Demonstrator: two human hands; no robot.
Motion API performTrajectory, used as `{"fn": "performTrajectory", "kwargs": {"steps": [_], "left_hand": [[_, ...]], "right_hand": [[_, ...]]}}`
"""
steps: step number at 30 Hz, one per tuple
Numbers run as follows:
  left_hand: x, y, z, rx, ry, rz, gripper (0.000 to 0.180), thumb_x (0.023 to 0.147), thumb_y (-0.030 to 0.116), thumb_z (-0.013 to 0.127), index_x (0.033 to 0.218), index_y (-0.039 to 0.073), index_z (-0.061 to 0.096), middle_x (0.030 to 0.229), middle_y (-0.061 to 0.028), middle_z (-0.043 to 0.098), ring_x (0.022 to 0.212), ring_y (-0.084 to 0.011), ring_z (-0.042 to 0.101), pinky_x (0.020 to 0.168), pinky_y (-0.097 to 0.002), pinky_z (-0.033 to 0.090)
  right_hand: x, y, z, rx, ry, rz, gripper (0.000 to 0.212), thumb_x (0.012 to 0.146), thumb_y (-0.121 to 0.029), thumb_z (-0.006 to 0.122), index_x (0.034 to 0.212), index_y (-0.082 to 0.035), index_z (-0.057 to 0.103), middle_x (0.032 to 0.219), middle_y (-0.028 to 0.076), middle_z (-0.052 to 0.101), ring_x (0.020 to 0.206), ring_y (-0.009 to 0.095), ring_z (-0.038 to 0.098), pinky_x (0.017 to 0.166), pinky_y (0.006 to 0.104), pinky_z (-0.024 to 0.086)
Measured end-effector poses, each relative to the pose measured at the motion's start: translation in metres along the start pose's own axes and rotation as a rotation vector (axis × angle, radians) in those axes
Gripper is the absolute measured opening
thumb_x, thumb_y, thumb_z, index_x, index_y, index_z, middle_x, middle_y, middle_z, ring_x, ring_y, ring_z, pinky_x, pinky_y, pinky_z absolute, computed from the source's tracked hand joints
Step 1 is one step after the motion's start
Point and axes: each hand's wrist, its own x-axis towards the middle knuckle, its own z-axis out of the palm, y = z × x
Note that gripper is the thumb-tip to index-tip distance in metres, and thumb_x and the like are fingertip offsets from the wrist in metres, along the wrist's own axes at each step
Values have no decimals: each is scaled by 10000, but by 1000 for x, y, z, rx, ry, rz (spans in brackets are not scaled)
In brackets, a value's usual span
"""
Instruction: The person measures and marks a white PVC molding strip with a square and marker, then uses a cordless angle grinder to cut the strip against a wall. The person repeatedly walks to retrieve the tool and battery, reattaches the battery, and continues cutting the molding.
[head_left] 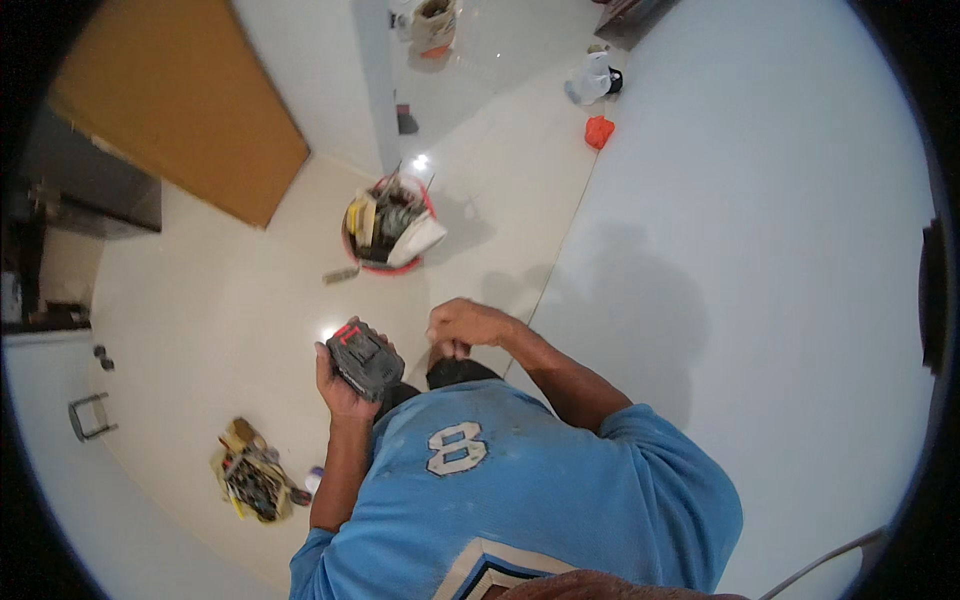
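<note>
In my left hand (345, 385) rests a dark grey cordless-tool battery pack (366, 362) with a red mark on one end. My fingers and thumb wrap around its sides. My right hand (468, 324) is a short way to the right, above my dark-clothed knee (460, 372). Its fingers curl downward, and whatever they may hold is hidden. The two hands are apart.
Ahead on the glossy tiled floor stands a red-rimmed bucket (427, 205) full of tools, with a brush-like piece (341, 275) beside it. A tool bag (255, 475) lies at the left. A brown door (185, 105) stands at far left; a white wall (800, 300) runs along the right.
</note>
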Motion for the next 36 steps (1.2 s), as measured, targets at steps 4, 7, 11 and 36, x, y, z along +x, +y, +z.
{"fn": "performTrajectory", "kwargs": {"steps": [4,7,11,36], "left_hand": [[76,-43,77,91,60,-205,887,1018,768,447,1474,17,567,1211,-230,705,1113,-371,694,1004,-541,565],[131,-82,121,171,64,-367,935,995,806,443,1487,18,555,1200,-234,706,1089,-382,698,980,-550,573],[235,-155,183,287,-106,-686,918,1010,801,406,1537,56,500,1240,-259,704,1152,-403,705,999,-562,583],[993,-319,710,89,-286,-436,781,1035,719,475,1432,58,602,1276,-218,714,1154,-404,722,997,-563,600]], "right_hand": [[-9,-22,-162,-83,395,-74,296,1030,-302,694,935,-23,674,684,24,580,561,115,535,474,309,454],[-5,-14,-253,247,611,-160,307,1022,-313,712,890,-41,661,683,7,550,543,109,481,471,307,415],[-21,-7,-389,562,826,-173,298,1007,-295,733,843,-69,628,714,3,575,568,118,513,488,307,432],[27,23,-1091,-937,517,231,212,962,-252,666,823,-93,677,756,175,711,734,344,726,709,515,566]]}}
